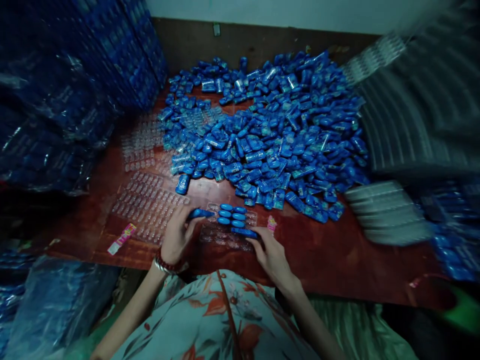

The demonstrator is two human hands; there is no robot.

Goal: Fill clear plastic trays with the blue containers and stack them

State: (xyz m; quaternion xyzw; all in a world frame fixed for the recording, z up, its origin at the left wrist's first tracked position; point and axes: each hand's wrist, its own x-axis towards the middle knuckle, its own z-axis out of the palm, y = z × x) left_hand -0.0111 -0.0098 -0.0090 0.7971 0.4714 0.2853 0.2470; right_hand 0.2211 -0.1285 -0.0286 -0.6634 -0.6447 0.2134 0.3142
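Between my fingers and thumb, my left hand [179,231] pinches a small blue wrapped packet [200,213] at the left side of a clear plastic blister tray [214,238]. My right hand [270,254] grips another blue packet [243,232] over the same tray, just below several blue pieces [231,215] seated in its cavities. Those pieces stand in two short columns. The tray's lower cavities look unfilled. Print on the packets is too small to read. A beaded bracelet and a silver bangle circle my left wrist.
A large heap of blue packets [270,135] covers the table's middle and back. Clear blister trays [144,207] lie at left, near a pink and yellow card strip [122,239]. Stacked trays [388,212] stand at right. Bagged blue goods [48,120] rise at far left.
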